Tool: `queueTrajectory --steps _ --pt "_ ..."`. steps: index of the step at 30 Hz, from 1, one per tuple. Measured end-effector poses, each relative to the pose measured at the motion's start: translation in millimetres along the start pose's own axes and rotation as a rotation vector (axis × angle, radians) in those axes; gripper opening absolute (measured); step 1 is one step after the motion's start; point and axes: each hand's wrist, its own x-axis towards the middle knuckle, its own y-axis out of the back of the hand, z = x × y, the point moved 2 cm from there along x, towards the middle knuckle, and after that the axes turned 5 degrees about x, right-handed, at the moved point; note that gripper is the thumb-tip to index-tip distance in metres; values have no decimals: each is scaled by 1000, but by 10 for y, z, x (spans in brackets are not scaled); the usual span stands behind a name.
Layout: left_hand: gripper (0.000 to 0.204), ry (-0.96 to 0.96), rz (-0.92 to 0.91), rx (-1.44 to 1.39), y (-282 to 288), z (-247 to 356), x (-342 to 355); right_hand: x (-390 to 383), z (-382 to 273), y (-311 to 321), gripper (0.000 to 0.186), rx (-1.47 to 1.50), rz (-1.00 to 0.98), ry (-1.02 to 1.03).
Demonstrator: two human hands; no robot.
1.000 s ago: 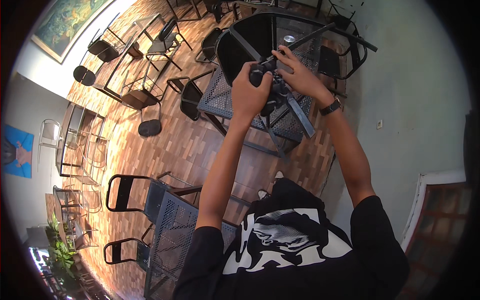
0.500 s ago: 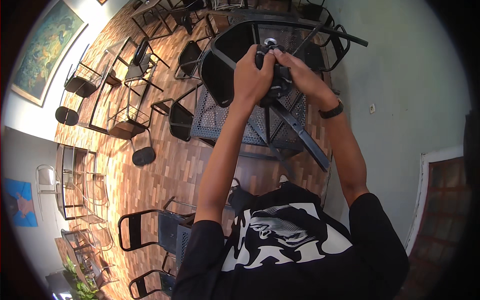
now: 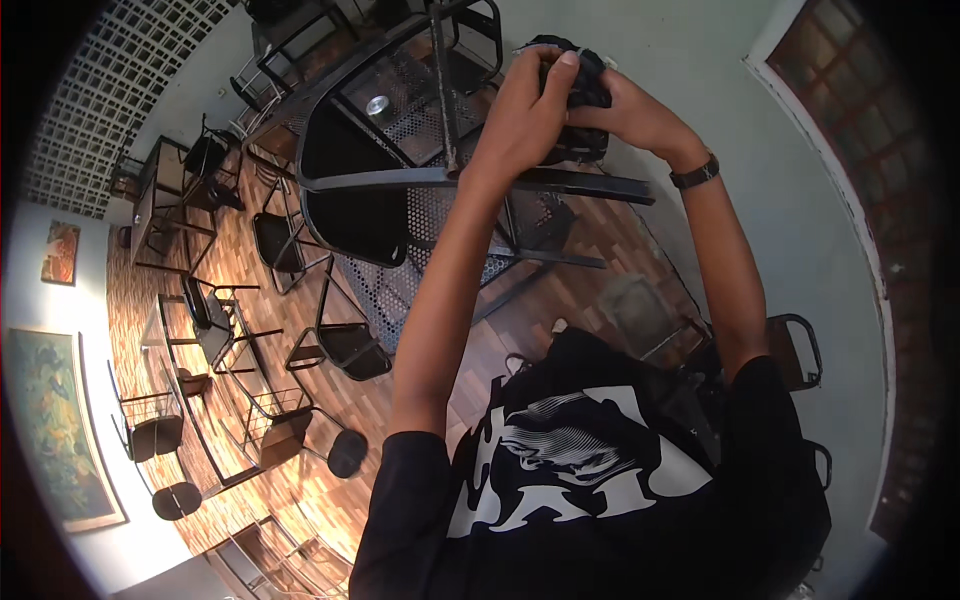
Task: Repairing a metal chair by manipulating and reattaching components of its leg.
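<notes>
1. Black and soft-looking, the bundle [image 3: 590, 88] is held up between both hands at the top of the view; its folds hide what exactly it is, perhaps cloth or gloves.
2. The left hand [image 3: 528, 108] grips the bundle from the left, thumb laid across the near face, fingers wrapped toward the far side; this probably keeps the loose folds together.
3. The right hand [image 3: 640, 118] is closed on the bundle's right edge, its thumb reaching in below the other one, likely so that the two grips share the hold. Its far fingertips are hidden.
4. Both arms reach well forward, which seems to suit the spot: the bundle is just above a dark metal bar [image 3: 590, 184]. Whether the two touch, I cannot tell.
5. The chair [image 3: 350, 225] appears tipped over on the table [image 3: 372, 290], its legs sticking out, presumably propped by the flat top beneath.
6. A round silver tin [image 3: 377, 106] is beside the chair frame, apart from both hands.
7. A dark watch [image 3: 695, 172] sits at the right wrist, clear of the grip.
</notes>
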Motion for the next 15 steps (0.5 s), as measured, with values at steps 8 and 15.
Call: queueTrajectory --steps 8,15 --pt "61 16 -432 117 -634 -309 276 -522 609 268 46 120 285 -154" --pt "69 -81 -643 140 -936 -357 333 -842 796 224 37 273 579 -210"
